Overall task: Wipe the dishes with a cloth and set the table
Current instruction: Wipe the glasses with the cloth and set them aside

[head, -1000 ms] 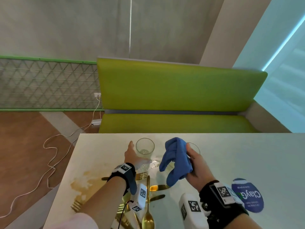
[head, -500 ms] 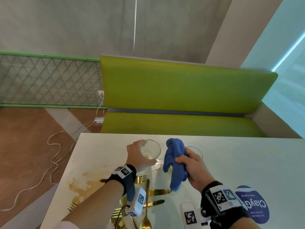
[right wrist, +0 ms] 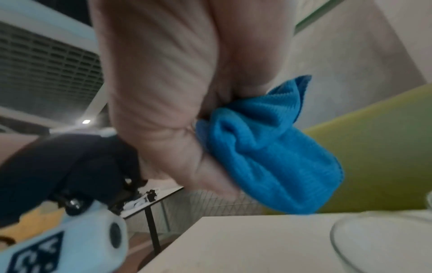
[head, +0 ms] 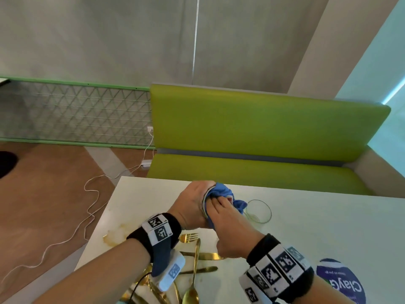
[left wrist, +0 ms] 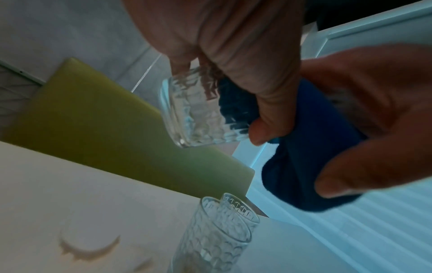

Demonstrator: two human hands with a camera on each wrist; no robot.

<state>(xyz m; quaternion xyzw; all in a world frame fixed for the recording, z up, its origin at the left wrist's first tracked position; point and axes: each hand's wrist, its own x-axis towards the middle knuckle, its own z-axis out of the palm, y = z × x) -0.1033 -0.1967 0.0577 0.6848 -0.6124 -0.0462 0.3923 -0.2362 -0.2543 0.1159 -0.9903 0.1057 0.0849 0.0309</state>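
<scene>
My left hand [head: 192, 202] grips a clear patterned glass [left wrist: 201, 109], lifted off the table and tipped on its side. My right hand [head: 228, 224] holds the blue cloth [head: 223, 190] and presses it into the glass's mouth; only a sliver of the rim [head: 203, 207] shows in the head view. In the right wrist view the cloth [right wrist: 268, 157] bulges out past my curled fingers. A second glass [head: 258, 210] stands upright on the white table [head: 328, 227] just right of my hands, and shows in the left wrist view as the second glass [left wrist: 219, 230].
Gold cutlery lies near my wrists: a fork [head: 188, 238], a knife [head: 206, 256] and a spoon [head: 192, 281]. A yellowish stain [head: 114, 235] marks the table's left side. A blue round sticker [head: 344, 284] is at front right. A green bench [head: 263, 132] stands beyond the table.
My left hand has closed round the glass and lifted it off the table, tipping it. My right hand has brought the cloth over and pushed it into the glass.
</scene>
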